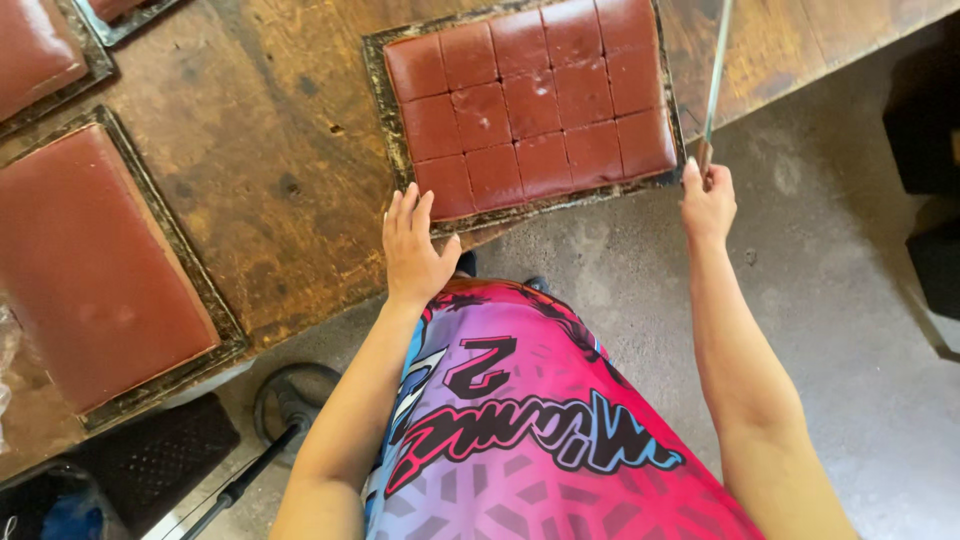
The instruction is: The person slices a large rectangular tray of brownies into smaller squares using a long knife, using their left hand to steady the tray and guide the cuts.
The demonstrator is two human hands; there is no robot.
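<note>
Right grip (707, 195) around long knife (714, 80)

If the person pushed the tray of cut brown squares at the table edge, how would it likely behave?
The tray looks flat and rigid, so it would probably slide rather than tip or roll. It sits at the edge of the wooden table, so a pull could overhang it. The glossy cut slab seems soft; squares might separate.

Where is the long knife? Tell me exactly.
In the head view, the long knife is at upper right, gripped by the right hand, its blade running along the right edge of the cut brown slab.
</note>
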